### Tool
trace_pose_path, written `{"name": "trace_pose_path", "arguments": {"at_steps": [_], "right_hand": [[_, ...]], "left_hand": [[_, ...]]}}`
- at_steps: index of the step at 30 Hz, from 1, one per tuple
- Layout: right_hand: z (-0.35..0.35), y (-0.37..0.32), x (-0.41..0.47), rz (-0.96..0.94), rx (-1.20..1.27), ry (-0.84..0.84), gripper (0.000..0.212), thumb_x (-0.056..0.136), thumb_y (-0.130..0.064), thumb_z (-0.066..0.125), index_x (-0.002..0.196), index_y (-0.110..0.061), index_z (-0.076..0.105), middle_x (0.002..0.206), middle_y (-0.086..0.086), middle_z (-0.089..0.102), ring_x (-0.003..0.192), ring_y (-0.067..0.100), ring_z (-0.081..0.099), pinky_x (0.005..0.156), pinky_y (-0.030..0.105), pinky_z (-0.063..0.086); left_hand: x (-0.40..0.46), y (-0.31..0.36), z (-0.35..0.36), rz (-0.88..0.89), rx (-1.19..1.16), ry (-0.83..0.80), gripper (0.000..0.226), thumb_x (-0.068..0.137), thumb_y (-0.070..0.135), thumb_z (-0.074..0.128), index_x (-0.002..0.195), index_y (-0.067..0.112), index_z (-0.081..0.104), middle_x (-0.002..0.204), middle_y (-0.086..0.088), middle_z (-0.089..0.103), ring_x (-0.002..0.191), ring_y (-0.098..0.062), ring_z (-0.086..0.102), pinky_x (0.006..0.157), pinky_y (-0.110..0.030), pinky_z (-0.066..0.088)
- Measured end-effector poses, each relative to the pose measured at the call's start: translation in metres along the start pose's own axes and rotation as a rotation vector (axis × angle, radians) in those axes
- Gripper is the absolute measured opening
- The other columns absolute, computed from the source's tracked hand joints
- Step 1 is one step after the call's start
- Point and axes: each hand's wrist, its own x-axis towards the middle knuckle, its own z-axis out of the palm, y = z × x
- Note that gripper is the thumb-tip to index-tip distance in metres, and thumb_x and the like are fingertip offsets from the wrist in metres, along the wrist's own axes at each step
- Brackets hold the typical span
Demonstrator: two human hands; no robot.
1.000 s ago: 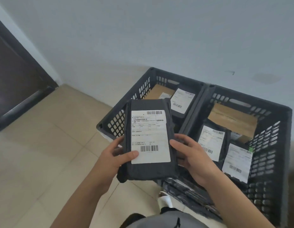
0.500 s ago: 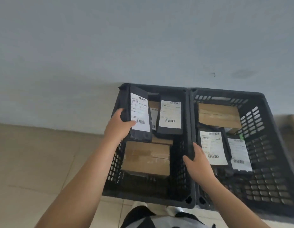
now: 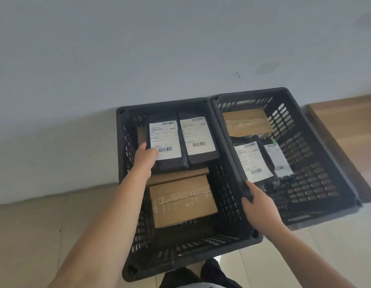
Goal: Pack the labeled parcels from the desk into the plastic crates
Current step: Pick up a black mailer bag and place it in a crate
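Note:
Two black plastic crates stand side by side on the floor: the left crate (image 3: 126,206) and the right crate (image 3: 317,167). My left hand (image 3: 144,157) grips the lower left corner of a black labeled parcel (image 3: 166,142), which lies flat in the far part of the left crate beside a second black labeled parcel (image 3: 198,139). A brown cardboard box (image 3: 181,200) lies nearer in the same crate. My right hand (image 3: 257,202) holds the rim between the two crates. The right crate holds a cardboard box (image 3: 246,122) and two black labeled parcels (image 3: 253,161).
A pale wall rises right behind the crates. A wooden surface (image 3: 342,129) shows at the far right edge. Beige floor tiles (image 3: 35,235) spread to the left and front. My dark shoe (image 3: 211,269) is just under the left crate's near edge.
My left hand carried the black parcel from in front of me into the left crate and laid it flat beside the other one. My right hand left the parcel and took the crate rim.

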Motion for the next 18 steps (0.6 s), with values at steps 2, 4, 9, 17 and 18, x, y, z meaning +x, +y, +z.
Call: {"name": "trace_pose_path", "arguments": {"at_steps": [2, 4, 9, 17, 18], "right_hand": [[0.002, -0.002, -0.001, -0.001, -0.02, 0.012, 0.062, 0.104, -0.021, 0.054, 0.161, -0.026, 0.029, 0.147, 0.006, 0.058, 0.123, 0.03, 0.064, 0.101, 0.048, 0.057], [0.003, -0.003, -0.003, -0.007, -0.031, 0.018, 0.064, 0.104, -0.02, 0.055, 0.161, -0.025, 0.028, 0.151, 0.006, 0.054, 0.127, 0.03, 0.061, 0.104, 0.047, 0.055], [0.003, -0.004, -0.004, 0.003, -0.021, 0.015, 0.065, 0.104, -0.019, 0.056, 0.162, -0.027, 0.028, 0.161, 0.003, 0.044, 0.141, 0.032, 0.051, 0.111, 0.046, 0.05], [0.005, -0.008, -0.005, 0.014, -0.044, 0.02, 0.07, 0.1, -0.012, 0.057, 0.162, -0.026, 0.028, 0.164, 0.002, 0.038, 0.128, 0.026, 0.06, 0.101, 0.039, 0.058], [0.004, -0.008, -0.006, 0.015, -0.043, 0.014, 0.07, 0.101, -0.012, 0.057, 0.162, -0.025, 0.027, 0.165, 0.002, 0.037, 0.122, 0.024, 0.062, 0.1, 0.036, 0.057]], "left_hand": [[-0.002, -0.006, 0.005, 0.154, 0.179, 0.058, 0.078, 0.097, 0.021, 0.067, 0.161, 0.028, 0.022, 0.161, -0.007, 0.038, 0.146, -0.03, 0.04, 0.108, -0.044, 0.043], [-0.004, -0.007, 0.01, 0.307, 0.52, 0.06, 0.094, 0.091, 0.039, 0.073, 0.161, 0.039, 0.012, 0.17, -0.005, 0.008, 0.155, -0.034, 0.014, 0.118, -0.053, 0.032], [-0.012, -0.006, 0.025, 0.309, 0.986, -0.207, 0.103, 0.083, 0.052, 0.079, 0.16, 0.05, 0.01, 0.169, 0.009, -0.023, 0.156, -0.036, -0.017, 0.11, -0.05, 0.042], [-0.018, -0.005, 0.034, 0.373, 1.083, -0.115, 0.096, 0.089, 0.053, 0.073, 0.161, 0.049, 0.009, 0.171, 0.003, -0.018, 0.156, -0.042, -0.007, 0.094, -0.041, 0.053], [-0.018, -0.004, 0.035, 0.375, 1.08, -0.112, 0.096, 0.089, 0.053, 0.073, 0.161, 0.048, 0.009, 0.171, 0.003, -0.017, 0.156, -0.042, -0.006, 0.094, -0.041, 0.054]]}}
